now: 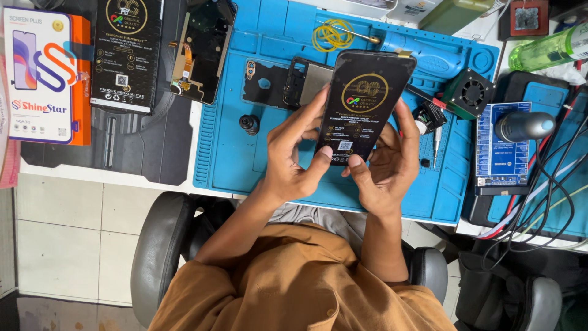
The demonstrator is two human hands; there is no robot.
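So far: your left hand [294, 153] and right hand [386, 162] pinch the replacement screen [364, 104].
Left: opened phone body [306, 79] lies bare on the blue mat [233, 153].

white-orange box [46, 73] far left, black gold-printed package [127, 54] beside it

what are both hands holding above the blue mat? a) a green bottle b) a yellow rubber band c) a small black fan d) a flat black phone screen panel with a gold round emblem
d: the left hand and right hand grip the flat black phone screen panel with a gold round emblem by its edges, above the blue silicone work mat.
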